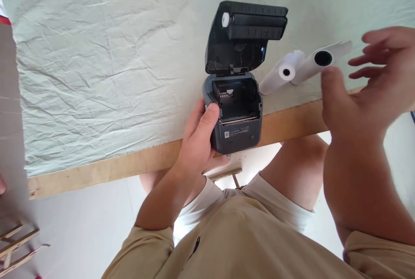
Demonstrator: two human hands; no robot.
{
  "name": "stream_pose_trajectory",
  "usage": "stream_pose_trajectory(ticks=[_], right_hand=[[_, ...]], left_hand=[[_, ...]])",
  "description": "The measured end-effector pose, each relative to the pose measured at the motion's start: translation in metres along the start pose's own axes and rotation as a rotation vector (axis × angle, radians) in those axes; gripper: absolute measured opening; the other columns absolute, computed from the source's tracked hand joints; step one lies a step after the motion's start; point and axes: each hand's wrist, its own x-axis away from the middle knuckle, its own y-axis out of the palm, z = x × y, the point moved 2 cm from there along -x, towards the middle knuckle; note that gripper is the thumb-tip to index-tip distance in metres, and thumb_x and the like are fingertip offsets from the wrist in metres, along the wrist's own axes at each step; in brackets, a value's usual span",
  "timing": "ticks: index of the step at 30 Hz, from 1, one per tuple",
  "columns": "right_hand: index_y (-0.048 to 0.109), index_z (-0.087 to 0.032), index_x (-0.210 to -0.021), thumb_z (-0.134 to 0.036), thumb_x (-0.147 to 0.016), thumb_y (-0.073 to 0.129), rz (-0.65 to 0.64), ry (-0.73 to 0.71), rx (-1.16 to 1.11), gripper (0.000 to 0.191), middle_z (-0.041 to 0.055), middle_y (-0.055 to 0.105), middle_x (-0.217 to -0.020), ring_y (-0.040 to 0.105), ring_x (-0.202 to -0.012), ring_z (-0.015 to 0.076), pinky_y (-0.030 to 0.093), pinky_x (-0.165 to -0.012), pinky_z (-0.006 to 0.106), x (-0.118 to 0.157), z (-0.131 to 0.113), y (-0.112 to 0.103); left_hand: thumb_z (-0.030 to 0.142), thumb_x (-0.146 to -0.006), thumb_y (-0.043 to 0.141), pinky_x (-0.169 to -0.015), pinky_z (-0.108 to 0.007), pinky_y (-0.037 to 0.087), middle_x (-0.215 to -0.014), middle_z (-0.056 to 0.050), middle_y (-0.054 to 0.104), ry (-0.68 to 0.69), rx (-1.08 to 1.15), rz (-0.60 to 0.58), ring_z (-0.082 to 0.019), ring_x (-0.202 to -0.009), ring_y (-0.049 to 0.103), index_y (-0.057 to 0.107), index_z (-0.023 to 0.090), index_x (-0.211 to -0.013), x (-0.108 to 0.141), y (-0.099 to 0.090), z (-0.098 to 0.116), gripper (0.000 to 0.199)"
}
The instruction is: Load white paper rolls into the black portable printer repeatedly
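Note:
My left hand [202, 134] grips a small dark label printer [238, 136] by its left side, thumb on the top rim and fingers underneath. The printer's lid [241, 43] stands raised, with a black roller and a white gear at its edge. Inside, the paper bay holds no roll, and a small printed sticker shows on its wall. To the right lie a narrow-cored white paper roll [275, 78] and a wide-cored white paper roll [311, 69] with a loose end. My right hand [366, 78] is open beside the wide-cored roll, fingers spread; whether the thumb touches it I cannot tell.
A pale green, wrinkled cloth [106, 63] covers the table, whose bare wooden edge [145, 158] runs along the front. My legs are below that edge. Part of a wooden stool or rack [19, 244] shows at the lower left, and bits of another person appear at the left border.

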Motion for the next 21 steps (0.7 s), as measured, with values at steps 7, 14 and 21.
stream_pose_trajectory(ticks=[7, 14, 21], right_hand=[[0.077, -0.031, -0.131, -0.012, -0.082, 0.079, -0.231, 0.158, 0.029, 0.052, 0.0103, 0.072, -0.119, 0.072, -0.102, 0.0285, 0.067, -0.085, 0.046, -0.006, 0.023, 0.022], [0.074, -0.032, -0.13, -0.027, -0.088, 0.082, -0.282, 0.119, 0.021, 0.043, 0.0126, 0.075, -0.12, 0.073, -0.111, 0.033, 0.068, -0.083, 0.048, -0.005, 0.011, 0.016], [0.074, -0.033, -0.144, -0.017, -0.082, 0.077, -0.28, 0.154, 0.064, 0.064, 0.0153, 0.077, -0.133, 0.076, -0.113, 0.0342, 0.065, -0.091, 0.052, -0.002, 0.02, 0.013]], left_hand=[[0.069, -0.104, 0.079, -0.095, -0.043, 0.076, -0.129, -0.007, 0.09, 0.088, 0.069, -0.016, -0.035, -0.128, 0.087, 0.081, 0.027, -0.129, -0.004, 0.0, 0.0, 0.049], [0.066, -0.105, 0.079, -0.087, -0.04, 0.074, -0.117, -0.006, 0.091, 0.09, 0.069, 0.025, -0.035, -0.124, 0.088, 0.082, 0.028, -0.121, -0.003, 0.0, 0.001, 0.042], [0.072, -0.104, 0.077, -0.08, -0.04, 0.074, -0.112, -0.004, 0.089, 0.013, 0.002, 0.09, -0.032, -0.111, 0.089, 0.082, 0.029, -0.125, 0.001, 0.0, 0.004, 0.048]])
